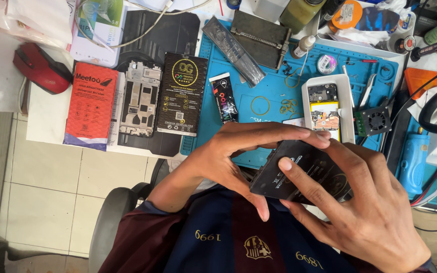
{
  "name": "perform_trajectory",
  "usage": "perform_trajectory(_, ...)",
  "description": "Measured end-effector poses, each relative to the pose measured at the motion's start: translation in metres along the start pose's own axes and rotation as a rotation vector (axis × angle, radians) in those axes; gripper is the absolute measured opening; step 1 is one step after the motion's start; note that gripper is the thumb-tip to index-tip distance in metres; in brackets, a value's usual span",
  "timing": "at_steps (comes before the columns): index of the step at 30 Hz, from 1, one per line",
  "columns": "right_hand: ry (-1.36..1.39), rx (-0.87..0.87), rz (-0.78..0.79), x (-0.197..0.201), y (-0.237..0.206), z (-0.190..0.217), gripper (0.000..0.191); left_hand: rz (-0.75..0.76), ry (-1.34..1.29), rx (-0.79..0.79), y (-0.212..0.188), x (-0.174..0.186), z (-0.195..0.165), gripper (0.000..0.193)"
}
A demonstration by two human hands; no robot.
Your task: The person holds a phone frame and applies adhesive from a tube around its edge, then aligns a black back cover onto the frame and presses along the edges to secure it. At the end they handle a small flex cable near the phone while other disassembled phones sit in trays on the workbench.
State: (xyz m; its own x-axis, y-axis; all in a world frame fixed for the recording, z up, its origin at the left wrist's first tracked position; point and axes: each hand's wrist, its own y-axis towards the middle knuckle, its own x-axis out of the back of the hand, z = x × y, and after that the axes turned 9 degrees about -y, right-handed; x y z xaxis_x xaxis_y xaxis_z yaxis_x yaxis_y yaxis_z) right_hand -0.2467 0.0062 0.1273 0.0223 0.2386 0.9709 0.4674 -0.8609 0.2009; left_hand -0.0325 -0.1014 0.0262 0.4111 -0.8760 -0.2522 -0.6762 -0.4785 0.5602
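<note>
Two bare hands hold one flat black box [299, 174] just above the person's lap, in front of a cluttered workbench [51, 119]. The box is a slim rectangular pack, matte black with small pale print and a faint round gold emblem near its right end; it lies tilted, its long edge running down to the left. The left hand [238, 151] curls over the top edge, fingers stretched across to the far corner and thumb pressed under the near edge, grasping the box. The right hand [365, 212] cups it from below and the side, thumb lying flat on the printed face, fingers wrapped behind, also gripping it.

On the bench behind, a blue work mat [274, 91] carries a white tray [347, 108] with an opened phone inside. Left of the mat lie a red pack [91, 103], a bare phone frame [140, 98] and another black box [182, 93] side by side. A red mouse [41, 68] sits at the far left. Yellow rubber bands [261, 105] lie loose on the mat.
</note>
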Motion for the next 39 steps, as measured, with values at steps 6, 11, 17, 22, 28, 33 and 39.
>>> perform_trajectory(6,0.001,-0.002,0.002,0.000,-0.001,0.000,0.065,0.004,0.029,-0.004,0.001,0.000,-0.001,0.099)
perform_trajectory(11,-0.018,0.000,0.006,0.001,-0.001,0.001,0.066,0.002,0.045,0.002,0.003,-0.001,-0.004,0.097)
perform_trajectory(17,-0.019,0.007,0.023,0.002,-0.002,0.001,0.067,0.014,0.105,0.040,0.003,-0.002,-0.007,0.090)
perform_trajectory(22,0.008,0.016,0.016,0.000,-0.001,0.000,0.070,0.025,0.057,-0.002,0.003,-0.002,-0.003,0.097)
perform_trajectory(28,0.036,0.034,-0.060,-0.001,-0.003,-0.003,0.068,-0.045,-0.123,0.139,-0.004,-0.011,0.000,0.113)
perform_trajectory(33,0.048,0.032,-0.079,-0.002,-0.007,-0.001,0.066,-0.006,-0.233,0.146,-0.013,-0.008,0.003,0.109)
perform_trajectory(39,0.024,0.033,-0.093,-0.003,-0.010,0.000,0.065,0.008,-0.136,0.063,-0.018,-0.003,0.010,0.092)
